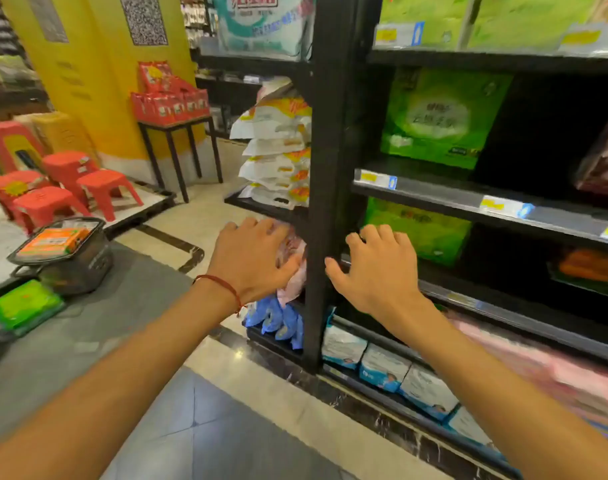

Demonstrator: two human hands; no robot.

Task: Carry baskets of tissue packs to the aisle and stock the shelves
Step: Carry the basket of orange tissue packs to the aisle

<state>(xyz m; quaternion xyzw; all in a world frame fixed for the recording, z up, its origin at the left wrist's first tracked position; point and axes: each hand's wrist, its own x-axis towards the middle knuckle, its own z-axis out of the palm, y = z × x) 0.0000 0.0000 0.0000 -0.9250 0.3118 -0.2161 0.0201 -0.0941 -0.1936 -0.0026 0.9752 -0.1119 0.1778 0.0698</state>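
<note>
Both my arms reach out toward the black shelf unit. My left hand hovers with loose fingers in front of pink packs at the shelf's end. My right hand is spread open just before the third shelf, near a green tissue pack. Neither hand holds anything. A larger green tissue pack stands one shelf higher. On the floor at left sits a dark basket with an orange pack on top, and a green pack lies beside it.
Blue-and-white packs line the bottom shelf. White and orange bags are stacked on the end shelf. Red plastic stools and a small black table with red packets stand by a yellow pillar.
</note>
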